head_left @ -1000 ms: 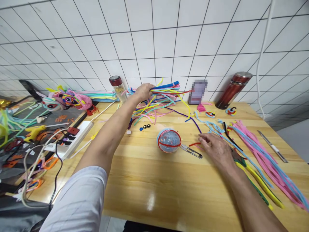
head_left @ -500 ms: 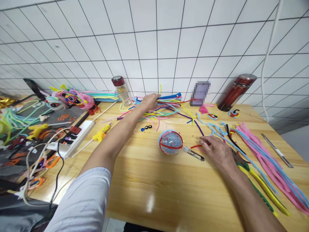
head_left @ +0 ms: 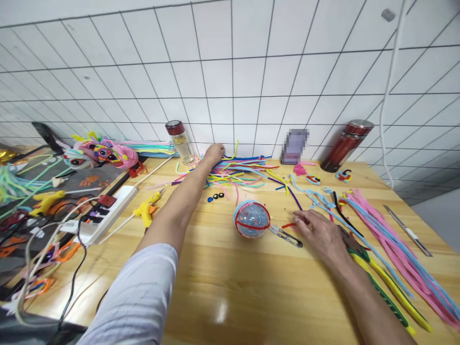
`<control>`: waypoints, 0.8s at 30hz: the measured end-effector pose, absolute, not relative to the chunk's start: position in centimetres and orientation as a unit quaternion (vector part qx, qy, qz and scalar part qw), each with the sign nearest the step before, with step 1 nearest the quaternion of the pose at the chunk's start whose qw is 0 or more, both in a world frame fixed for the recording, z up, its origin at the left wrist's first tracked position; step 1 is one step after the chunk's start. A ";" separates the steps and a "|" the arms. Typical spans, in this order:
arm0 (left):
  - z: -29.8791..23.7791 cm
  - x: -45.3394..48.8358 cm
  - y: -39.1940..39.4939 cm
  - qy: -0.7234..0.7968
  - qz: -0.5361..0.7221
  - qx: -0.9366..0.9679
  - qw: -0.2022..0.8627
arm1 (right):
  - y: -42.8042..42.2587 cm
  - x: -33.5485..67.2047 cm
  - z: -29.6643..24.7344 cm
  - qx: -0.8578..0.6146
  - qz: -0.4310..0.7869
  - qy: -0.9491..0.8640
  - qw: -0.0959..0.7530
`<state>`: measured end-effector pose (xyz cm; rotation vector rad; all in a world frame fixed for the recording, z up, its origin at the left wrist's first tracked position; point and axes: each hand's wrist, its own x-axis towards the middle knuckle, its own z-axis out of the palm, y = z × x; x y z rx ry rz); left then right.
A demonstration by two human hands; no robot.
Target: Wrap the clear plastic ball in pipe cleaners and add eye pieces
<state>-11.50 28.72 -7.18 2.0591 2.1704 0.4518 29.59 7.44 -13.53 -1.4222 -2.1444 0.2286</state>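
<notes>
My left hand (head_left: 214, 152) reaches to the back of the table, at the left end of a loose pile of coloured pipe cleaners (head_left: 247, 167). Its fingers are curled, and whatever they hold is hidden behind the hand. Resting low over the table, my right hand (head_left: 318, 231) is closed, with a short end of red pipe cleaner (head_left: 288, 225) sticking out at its fingertips. Between the hands sits a clear ball (head_left: 252, 218) with red and light blue pipe cleaner bands around it. Small thread snips (head_left: 286, 236) lie between the ball and my right hand.
Green-and-yellow pliers (head_left: 377, 278) lie under my right forearm, beside pink and blue pipe cleaners (head_left: 388, 235) and a craft knife (head_left: 408, 230). A red flask (head_left: 347, 146) and a glass bottle (head_left: 180, 143) stand at the back. Leftward are a yellow glue gun (head_left: 146, 208) and a power strip (head_left: 111, 215).
My left hand has moved leftward across the pipe cleaner pile, uncovering its middle. My right hand has stayed about where it was with the red pipe cleaner. The view has tilted slightly.
</notes>
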 end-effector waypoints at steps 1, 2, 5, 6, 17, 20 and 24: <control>-7.3 -11.3 28.8 0.729 0.128 0.670 0.063 | 7.2 29.4 -13.3 -0.534 0.092 -0.796 0.271; -7.5 -11.1 28.9 0.737 0.108 0.664 0.068 | 6.9 29.3 -12.9 -0.538 0.099 -0.794 0.264; -7.7 -10.5 29.2 0.747 0.049 0.658 0.082 | 6.1 28.6 -12.0 -0.544 0.117 -0.794 0.245; -7.7 -10.4 29.6 0.747 0.030 0.658 0.084 | 6.0 28.4 -11.9 -0.545 0.118 -0.794 0.241; -8.0 -11.5 31.0 0.759 -0.043 0.648 0.050 | 6.3 28.1 -12.0 -0.542 0.088 -0.809 0.212; -7.9 -11.2 30.6 0.759 -0.033 0.649 0.040 | 6.2 27.9 -11.8 -0.546 0.089 -0.807 0.207; -7.0 -10.6 28.7 0.776 0.066 0.627 -0.010 | 6.3 27.8 -11.5 -0.557 0.095 -0.801 0.200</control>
